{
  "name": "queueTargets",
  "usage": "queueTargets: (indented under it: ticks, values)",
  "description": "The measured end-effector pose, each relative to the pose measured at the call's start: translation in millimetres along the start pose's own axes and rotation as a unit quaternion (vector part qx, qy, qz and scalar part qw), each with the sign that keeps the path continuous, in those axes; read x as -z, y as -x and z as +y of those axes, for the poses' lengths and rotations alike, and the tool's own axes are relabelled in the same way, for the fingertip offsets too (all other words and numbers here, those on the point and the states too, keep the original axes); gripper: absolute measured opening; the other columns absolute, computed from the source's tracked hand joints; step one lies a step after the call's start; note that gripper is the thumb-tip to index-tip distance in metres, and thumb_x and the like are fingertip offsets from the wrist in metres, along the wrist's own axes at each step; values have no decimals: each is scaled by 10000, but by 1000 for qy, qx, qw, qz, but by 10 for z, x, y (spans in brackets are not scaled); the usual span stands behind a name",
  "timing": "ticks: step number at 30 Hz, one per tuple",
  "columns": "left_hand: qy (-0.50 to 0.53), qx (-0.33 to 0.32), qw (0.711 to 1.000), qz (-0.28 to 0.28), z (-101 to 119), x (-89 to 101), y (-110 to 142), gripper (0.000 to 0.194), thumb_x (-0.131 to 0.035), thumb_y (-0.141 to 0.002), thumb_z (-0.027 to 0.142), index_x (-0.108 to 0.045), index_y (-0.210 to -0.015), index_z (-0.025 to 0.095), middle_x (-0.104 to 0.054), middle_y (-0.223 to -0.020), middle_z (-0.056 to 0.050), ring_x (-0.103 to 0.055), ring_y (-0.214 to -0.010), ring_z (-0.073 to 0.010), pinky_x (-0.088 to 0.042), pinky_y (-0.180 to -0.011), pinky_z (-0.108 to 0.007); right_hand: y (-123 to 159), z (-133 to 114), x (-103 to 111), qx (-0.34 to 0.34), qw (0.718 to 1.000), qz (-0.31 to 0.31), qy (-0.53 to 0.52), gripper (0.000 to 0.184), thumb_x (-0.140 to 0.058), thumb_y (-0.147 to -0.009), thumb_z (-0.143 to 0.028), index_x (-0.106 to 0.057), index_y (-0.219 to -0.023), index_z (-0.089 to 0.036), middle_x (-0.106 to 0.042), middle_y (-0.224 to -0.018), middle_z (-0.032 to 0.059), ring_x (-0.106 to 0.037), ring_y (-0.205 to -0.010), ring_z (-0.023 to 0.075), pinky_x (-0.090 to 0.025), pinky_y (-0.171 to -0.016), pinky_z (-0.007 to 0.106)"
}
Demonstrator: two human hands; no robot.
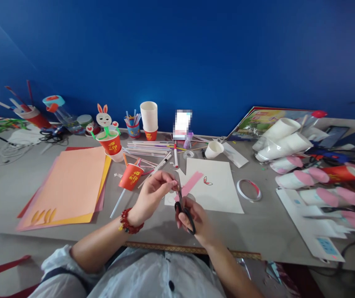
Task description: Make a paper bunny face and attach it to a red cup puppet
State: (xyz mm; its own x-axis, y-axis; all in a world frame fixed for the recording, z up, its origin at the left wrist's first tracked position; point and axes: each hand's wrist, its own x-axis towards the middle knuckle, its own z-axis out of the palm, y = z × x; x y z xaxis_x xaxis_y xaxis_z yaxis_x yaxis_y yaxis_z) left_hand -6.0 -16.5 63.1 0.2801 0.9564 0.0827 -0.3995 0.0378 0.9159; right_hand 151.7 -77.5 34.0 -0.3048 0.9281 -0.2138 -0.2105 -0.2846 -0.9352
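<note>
My right hand (196,219) grips a pair of scissors (190,218) by its black handles, blades pointing up and away from me. Close to the blade tips, my left hand (157,190) is closed in a pinch. Whatever sits between its fingertips is too small to make out. Beneath and beyond both hands lie a pink paper strip (193,182) and a white sheet (223,194). On that sheet rests a small leaf-like cutout or drawing (207,181), red inside a dark outline. Left of my left hand, a red paper cup (131,177) lies tipped over.
Coloured paper sheets (74,178) are stacked at left. Behind them stands a rabbit figure (104,120) on a red cup. Straws (149,145) lie at the back. A tape roll (249,190), small white cup (213,149) and pink-and-white rolls (301,178) are at right.
</note>
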Motion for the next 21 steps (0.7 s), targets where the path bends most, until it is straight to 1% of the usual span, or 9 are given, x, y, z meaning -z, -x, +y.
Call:
queueTargets:
  ticks: [3, 10, 21]
  values:
    - [3, 8, 1000, 4, -23, -14, 4, 182, -713, -848, 292, -586, -789, 176, -646, -790, -16, -598, -755, -140, -478, -733, -263, 2, 1, 5, 2, 1000, 6, 0, 511, -784, -684, -622, -495, -786, -213, -531, -623, -39, -463, -484, 81, -312, -405, 187]
    - [8, 10, 1000, -3, -23, -18, 14, 178, -705, -857, 290, -583, -798, 174, -651, -804, -16, -597, -758, -134, -481, -739, -260, -18, -4, 5, -3, 1000, 16, -10, 521, -809, -656, -612, -491, -749, -209, -506, -584, -59, -450, -455, 73, -317, -411, 194]
    - [20, 13, 1000, -7, -8, -20, 13, 162, -702, -860, 271, -585, -800, 175, -639, -809, -15, -591, -765, -130, -483, -748, -254, -37, -9, -5, 4, 1000, 25, -9, 513, -809, -653, -598, -481, -713, -209, -499, -573, -71, -460, -439, 75, -364, -447, 219]
